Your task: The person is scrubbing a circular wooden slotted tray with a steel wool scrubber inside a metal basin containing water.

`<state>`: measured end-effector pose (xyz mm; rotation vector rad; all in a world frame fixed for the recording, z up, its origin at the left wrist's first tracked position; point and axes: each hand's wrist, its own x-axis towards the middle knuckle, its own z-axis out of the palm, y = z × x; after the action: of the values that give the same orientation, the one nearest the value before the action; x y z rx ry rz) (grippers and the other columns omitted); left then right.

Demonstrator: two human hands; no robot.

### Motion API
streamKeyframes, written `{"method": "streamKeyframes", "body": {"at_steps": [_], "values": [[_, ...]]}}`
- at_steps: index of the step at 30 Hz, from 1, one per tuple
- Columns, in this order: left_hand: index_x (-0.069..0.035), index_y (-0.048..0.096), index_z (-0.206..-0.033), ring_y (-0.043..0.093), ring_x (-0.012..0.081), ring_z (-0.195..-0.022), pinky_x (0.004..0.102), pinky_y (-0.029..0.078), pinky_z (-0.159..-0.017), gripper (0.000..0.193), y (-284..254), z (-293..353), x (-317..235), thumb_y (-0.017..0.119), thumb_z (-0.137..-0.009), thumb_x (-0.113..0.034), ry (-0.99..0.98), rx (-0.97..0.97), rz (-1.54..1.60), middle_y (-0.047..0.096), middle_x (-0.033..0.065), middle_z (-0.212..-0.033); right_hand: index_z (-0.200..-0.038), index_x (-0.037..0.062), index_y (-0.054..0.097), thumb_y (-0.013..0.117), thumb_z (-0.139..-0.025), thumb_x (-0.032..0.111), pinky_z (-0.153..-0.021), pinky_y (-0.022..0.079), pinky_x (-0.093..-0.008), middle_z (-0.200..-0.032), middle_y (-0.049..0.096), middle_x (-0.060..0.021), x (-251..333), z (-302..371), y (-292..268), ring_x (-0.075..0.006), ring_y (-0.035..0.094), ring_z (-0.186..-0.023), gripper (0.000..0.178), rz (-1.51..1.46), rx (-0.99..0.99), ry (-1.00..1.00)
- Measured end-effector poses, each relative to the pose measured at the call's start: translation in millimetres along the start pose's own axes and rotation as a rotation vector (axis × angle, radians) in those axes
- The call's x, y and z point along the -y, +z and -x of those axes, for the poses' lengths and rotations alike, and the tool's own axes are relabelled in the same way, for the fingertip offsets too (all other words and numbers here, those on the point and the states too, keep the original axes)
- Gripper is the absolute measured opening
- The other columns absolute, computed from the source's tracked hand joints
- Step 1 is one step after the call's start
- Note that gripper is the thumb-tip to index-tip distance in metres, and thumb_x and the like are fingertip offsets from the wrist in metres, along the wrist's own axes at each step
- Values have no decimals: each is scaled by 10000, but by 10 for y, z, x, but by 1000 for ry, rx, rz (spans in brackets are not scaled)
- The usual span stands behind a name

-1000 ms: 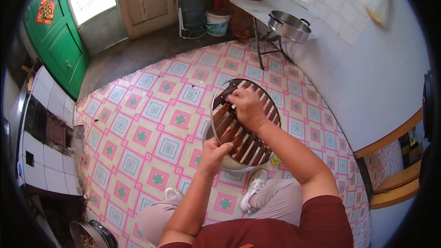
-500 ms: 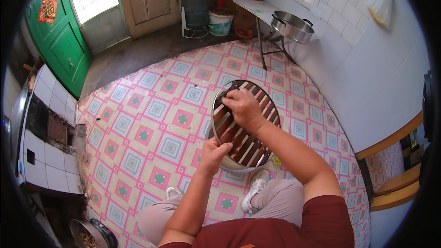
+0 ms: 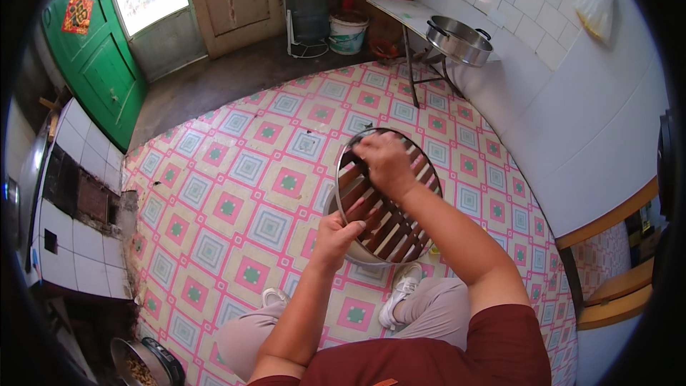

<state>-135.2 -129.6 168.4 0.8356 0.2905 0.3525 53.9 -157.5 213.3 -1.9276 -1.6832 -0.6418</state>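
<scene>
A round steamer rack with brown slats and a thin metal rim is held tilted in front of me. My left hand grips its lower left rim, thumb on the upper side and fingers behind. Closed fingers of my right hand press a dark scouring pad against the slats near the upper left rim; the hand covers most of the pad and is slightly blurred. Under the rack shows part of a pale basin, the rest hidden.
A steel steamer pot stands on a narrow table by the wall. A large water bottle and a white bucket are at the back. At left is a tiled stove, with a pot of small pieces below.
My right hand has shifted slightly right along the slats with the scouring pad. My left hand keeps its hold on the rim, and the whole view has moved a little.
</scene>
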Motion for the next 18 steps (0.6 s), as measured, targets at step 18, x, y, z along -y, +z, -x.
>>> {"method": "streamKeyframes", "body": {"at_steps": [18], "values": [[17, 475, -1260, 613, 250, -1026, 342, 541, -808, 460, -118, -22, 47, 501, -801, -13, -19, -74, 190, 610, 178, -1120, -931, 152, 703, 525, -787, 72, -772, 471, -373, -918, 634, -44, -788, 80, -68, -271, 580, -898, 242, 71, 98, 413]]}}
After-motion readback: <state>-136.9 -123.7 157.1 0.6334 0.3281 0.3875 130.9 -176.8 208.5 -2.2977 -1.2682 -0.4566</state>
